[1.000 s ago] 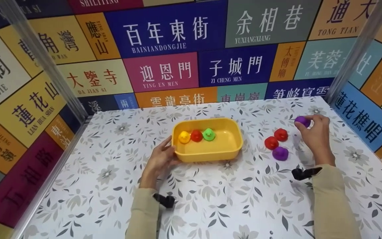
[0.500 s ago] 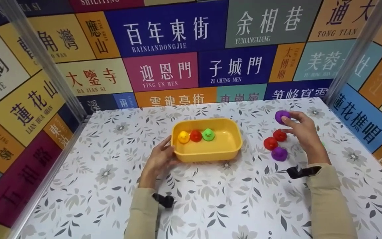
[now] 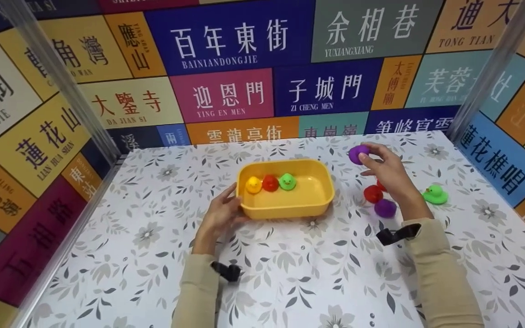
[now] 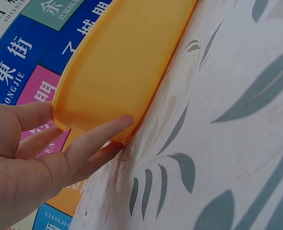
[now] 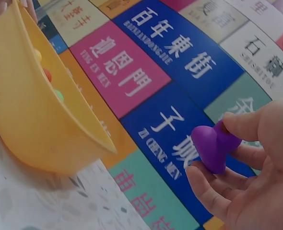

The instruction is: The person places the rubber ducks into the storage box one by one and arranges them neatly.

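Note:
A yellow plastic tub (image 3: pixel 285 211) stands on the table with one yellow (image 3: pixel 253 185), one red (image 3: pixel 270 183) and one green toy duck (image 3: pixel 287 181) in a row inside. My left hand (image 3: pixel 220 212) holds the tub's left end, thumb at the rim and fingers against the lower wall (image 4: pixel 98 139). Off the tub's right side, my right hand (image 3: pixel 388 171) pinches a purple toy duck (image 5: pixel 211 146) between thumb and fingers, raised above the table. Below that hand lie a red duck (image 3: pixel 373 194), another red one mostly hidden by the hand, and a purple duck (image 3: pixel 385 208).
A green duck (image 3: pixel 435 194) sits on the table to the right of the right forearm. The table (image 3: pixel 290 273) has a leaf-patterned white cover. Panels with printed signs (image 3: pixel 226 41) stand behind and on both sides, with clear corner posts (image 3: pixel 486 86).
My right hand has carried the purple duck leftward, from the table's right side toward the tub. The green duck has come into view behind it. The left hand stays on the tub.

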Demonstrator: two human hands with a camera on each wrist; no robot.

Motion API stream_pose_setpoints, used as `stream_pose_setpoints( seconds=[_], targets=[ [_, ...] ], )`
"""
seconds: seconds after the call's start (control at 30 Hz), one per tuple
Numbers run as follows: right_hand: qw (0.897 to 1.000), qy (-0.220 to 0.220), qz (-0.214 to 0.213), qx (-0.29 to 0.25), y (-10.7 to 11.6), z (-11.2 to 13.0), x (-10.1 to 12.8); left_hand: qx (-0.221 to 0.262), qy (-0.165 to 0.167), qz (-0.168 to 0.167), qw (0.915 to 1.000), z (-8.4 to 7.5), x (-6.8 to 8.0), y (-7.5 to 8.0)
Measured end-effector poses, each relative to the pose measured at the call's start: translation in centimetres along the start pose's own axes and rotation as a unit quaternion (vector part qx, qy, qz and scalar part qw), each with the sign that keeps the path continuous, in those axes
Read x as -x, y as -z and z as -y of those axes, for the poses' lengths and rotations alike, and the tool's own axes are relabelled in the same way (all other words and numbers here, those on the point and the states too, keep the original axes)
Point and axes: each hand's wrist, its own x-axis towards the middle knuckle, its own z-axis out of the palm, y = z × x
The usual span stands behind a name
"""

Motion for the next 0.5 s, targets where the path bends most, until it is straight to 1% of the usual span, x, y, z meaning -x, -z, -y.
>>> stream_pose_setpoints(
  seconds=[0.23,0.37,0.5],
  targets=[
    [0.999,-0.023,0.025,0.018,-1.9,1.3,-0.4,0.004,0.012,0.003,0.9999,-0.1,0.0,0.0],
    [0.998,-0.036,0.041,0.010,-2.8,1.8,-1.0,0.008,0.014,0.003,0.9999,-0.2,-0.1,0.0],
    [0.996,-0.051,0.070,0.003,-3.8,2.0,-1.6,0.008,0.022,0.001,0.9997,0.0,0.0,0.1]
  ],
)
